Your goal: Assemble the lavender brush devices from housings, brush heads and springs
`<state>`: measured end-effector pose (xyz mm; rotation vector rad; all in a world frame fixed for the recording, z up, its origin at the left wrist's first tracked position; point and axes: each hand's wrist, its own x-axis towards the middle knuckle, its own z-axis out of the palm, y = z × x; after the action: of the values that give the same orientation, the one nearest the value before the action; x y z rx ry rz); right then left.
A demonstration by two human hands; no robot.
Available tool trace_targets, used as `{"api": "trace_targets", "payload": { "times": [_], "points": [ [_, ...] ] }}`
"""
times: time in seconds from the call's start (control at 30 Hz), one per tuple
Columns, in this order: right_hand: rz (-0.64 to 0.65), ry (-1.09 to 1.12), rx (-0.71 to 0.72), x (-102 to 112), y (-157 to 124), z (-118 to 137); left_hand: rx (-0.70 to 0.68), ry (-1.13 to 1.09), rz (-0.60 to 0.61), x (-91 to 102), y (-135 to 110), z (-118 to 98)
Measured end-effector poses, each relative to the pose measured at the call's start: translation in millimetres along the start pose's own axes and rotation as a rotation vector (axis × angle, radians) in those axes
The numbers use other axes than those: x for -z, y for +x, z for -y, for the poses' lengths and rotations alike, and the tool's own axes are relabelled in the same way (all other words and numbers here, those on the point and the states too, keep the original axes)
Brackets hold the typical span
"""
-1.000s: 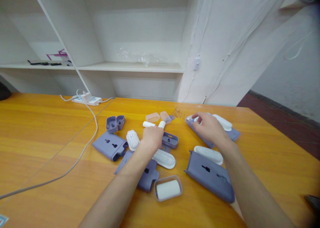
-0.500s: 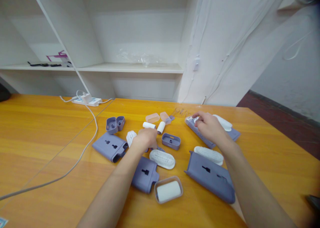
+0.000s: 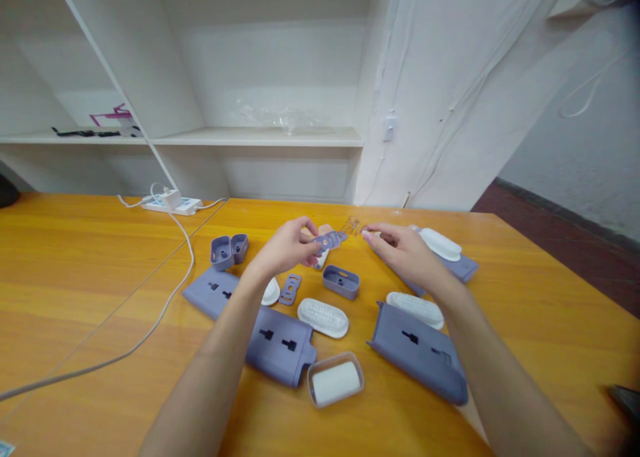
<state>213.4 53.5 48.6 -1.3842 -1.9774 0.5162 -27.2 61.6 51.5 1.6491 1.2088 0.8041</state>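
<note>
Between the thumb and fingers of my left hand [image 3: 286, 247] is a flat purple plastic plate with cut-outs [image 3: 329, 241], held above the table. My right hand [image 3: 403, 251] is closed in a pinch beside the thin wire springs [image 3: 353, 225]; what its fingertips hold is too small to make out. Another flat purple plate [image 3: 290, 289] lies between a partly hidden white oval piece [image 3: 271, 293] and a ribbed white oval piece [image 3: 323, 317]. A shallow purple oval tray [image 3: 341, 283] sits below my hands, near a white roller [image 3: 321, 259].
Purple housings [image 3: 283, 347] lie left of centre, with another housing [image 3: 417, 350] at right. A clear box [image 3: 336, 379] holds a white roll. Purple cups [image 3: 229, 251] stand at left. A cable [image 3: 170, 310] runs from the power strip [image 3: 175, 204].
My left hand has risen from the table with a flat purple plate in its fingers. My right hand has shifted left, with its fingertips brought together by the springs.
</note>
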Motion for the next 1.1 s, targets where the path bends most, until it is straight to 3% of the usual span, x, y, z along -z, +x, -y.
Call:
{"api": "trace_targets", "payload": {
  "times": [0.1,0.3,1.1],
  "points": [
    [0.012,0.029,0.03,-5,-3,8,0.041,-0.256,-0.082,-19.0,3,-10],
    [-0.049,-0.036,0.042,-5,-5,18,-0.012,-0.435,-0.124,-45.1,2,-26],
    [-0.064,-0.6,0.191,-1,-12,30,0.119,-0.574,0.029,-38.1,0,-20]
  ]
}}
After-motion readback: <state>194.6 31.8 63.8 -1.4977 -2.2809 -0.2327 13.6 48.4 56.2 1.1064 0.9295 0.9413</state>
